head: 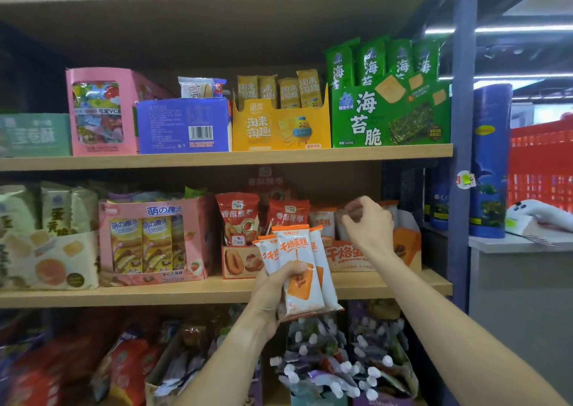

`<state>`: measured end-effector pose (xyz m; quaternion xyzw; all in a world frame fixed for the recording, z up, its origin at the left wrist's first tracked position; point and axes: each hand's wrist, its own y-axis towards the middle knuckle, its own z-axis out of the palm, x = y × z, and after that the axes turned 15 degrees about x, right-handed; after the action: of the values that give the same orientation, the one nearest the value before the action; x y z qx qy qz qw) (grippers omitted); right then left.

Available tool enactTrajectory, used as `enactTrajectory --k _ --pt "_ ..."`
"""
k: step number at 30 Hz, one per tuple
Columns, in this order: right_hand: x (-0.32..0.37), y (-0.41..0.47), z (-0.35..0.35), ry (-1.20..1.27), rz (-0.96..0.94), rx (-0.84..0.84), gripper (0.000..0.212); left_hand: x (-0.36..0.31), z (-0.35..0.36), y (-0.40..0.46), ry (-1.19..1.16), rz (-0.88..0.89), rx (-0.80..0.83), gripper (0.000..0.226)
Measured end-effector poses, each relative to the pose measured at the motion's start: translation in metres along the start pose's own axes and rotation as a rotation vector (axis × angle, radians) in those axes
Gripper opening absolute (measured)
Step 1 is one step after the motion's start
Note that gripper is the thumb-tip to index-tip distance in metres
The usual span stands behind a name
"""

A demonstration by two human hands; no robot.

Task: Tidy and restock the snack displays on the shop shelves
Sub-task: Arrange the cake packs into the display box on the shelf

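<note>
Your left hand [280,284] is up in front of the middle shelf [186,292], fingers curled tight round a fanned bunch of white-and-orange cake packets [302,269]. At least three of them stand upright in your fist, tops level with the display boxes behind. Your right hand [369,224] reaches further in, over the orange display box [406,247] at the right end of that shelf. Its fingers are bent and bunched at the tops of the matching packets [322,221] standing in the box, but I cannot tell whether they pinch one or only brush it.

Just left of that box stand two red jujube bags [238,216] in their own low carton, then a pink biscuit box [155,238], then pale egg-yolk snack packs [46,238] at the far left.

One shelf up, a green seaweed crisp box [390,117] sits at the right with green packets standing in it. Beside it comes a yellow box [280,129], then a blue carton [184,125], then a pink candy box [99,112].

Below your arms, the bottom shelf holds pouches with white caps [335,362], heaped loosely. Off to the right, past the blue upright post [462,95], stands a red crate [541,170].
</note>
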<state>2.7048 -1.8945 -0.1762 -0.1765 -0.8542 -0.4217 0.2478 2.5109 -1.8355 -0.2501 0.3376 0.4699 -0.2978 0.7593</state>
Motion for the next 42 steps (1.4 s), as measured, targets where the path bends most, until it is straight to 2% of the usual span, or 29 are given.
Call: enactTrajectory --k 1,2,4,5,6,8,11,13,14,17,19,21,22,23,25,27,28,29,32,33,35,38,40,42 --pt "0.002 -0.016 -0.007 0.09 -0.014 0.051 0.016 0.0 0.0 0.0 -0.008 -0.003 0.001 0.062" --pt "0.005 -0.032 -0.013 0.202 0.003 0.176 0.017 0.001 0.0 0.002 -0.016 -0.004 0.002 0.063" --pt "0.01 -0.064 -0.02 0.382 0.067 0.509 0.023 0.001 0.003 0.005 -0.024 -0.003 0.009 0.068" --pt "0.008 -0.075 -0.02 0.428 0.079 0.616 0.022 0.002 0.006 0.007 -0.021 -0.003 0.014 0.068" --pt "0.003 -0.082 -0.019 0.447 0.083 0.655 0.019 0.003 0.01 0.008 -0.018 -0.004 0.018 0.069" --pt "-0.001 -0.081 -0.025 0.479 0.1 0.599 0.017 0.004 0.018 0.012 -0.017 0.013 0.005 0.069" --pt "-0.007 -0.055 -0.048 0.604 0.15 0.346 0.02 0.003 0.025 0.017 -0.019 0.028 -0.04 0.071" --pt "-0.013 -0.027 -0.063 0.513 0.142 0.166 0.019 0.002 0.027 0.019 -0.009 0.02 -0.056 0.063" --pt "-0.016 -0.01 -0.066 0.43 0.143 0.129 0.019 0.002 0.027 0.02 -0.004 0.018 -0.056 0.057" --pt "-0.026 0.036 -0.056 0.093 0.21 0.188 0.024 0.002 0.03 0.02 0.003 0.005 -0.038 0.043" --pt "-0.033 0.052 -0.036 -0.11 0.256 0.347 0.022 0.003 0.031 0.019 0.002 0.005 -0.032 0.042" --pt "-0.045 0.056 -0.011 -0.207 0.268 0.506 0.022 0.003 0.03 0.019 0.003 0.01 -0.034 0.04" --pt "-0.046 0.054 -0.003 -0.23 0.264 0.533 0.019 0.003 0.03 0.019 0.004 0.014 -0.035 0.039" --pt "-0.046 0.049 0.001 -0.257 0.249 0.51 0.015 0.003 0.03 0.019 0.004 0.015 -0.034 0.04" --pt "-0.039 0.036 -0.003 -0.296 0.203 0.33 0.016 0.004 0.029 0.018 0.012 0.009 -0.029 0.041" --pt "-0.024 0.009 -0.018 -0.188 0.084 0.112 0.022 0.003 0.03 0.018 0.008 0.014 -0.03 0.04" --pt "-0.015 -0.009 -0.027 -0.074 0.03 0.084 0.025 0.002 0.031 0.019 0.004 0.017 -0.024 0.039" --pt "-0.004 -0.027 -0.035 0.072 0.015 0.146 0.027 0.002 0.031 0.02 0.003 0.023 -0.015 0.04" --pt "0.02 -0.066 -0.045 0.438 0.225 0.585 0.032 0.001 0.037 0.026 0.075 0.042 0.041 0.049" --pt "0.021 -0.07 -0.045 0.503 0.293 0.663 0.027 0.002 0.041 0.027 0.116 0.049 0.064 0.049" --pt "0.018 -0.069 -0.048 0.618 0.366 0.698 0.02 0.005 0.046 0.029 0.172 0.061 0.074 0.046" --pt "0.011 -0.057 -0.058 0.753 0.405 0.575 0.019 0.004 0.052 0.031 0.139 0.028 0.072 0.06" --pt "-0.001 -0.043 -0.068 0.799 0.354 0.367 0.016 0.004 0.054 0.034 0.094 -0.01 0.006 0.063" --pt "-0.013 -0.025 -0.081 0.695 0.244 0.119 0.013 0.006 0.055 0.037 0.077 -0.035 -0.058 0.052"
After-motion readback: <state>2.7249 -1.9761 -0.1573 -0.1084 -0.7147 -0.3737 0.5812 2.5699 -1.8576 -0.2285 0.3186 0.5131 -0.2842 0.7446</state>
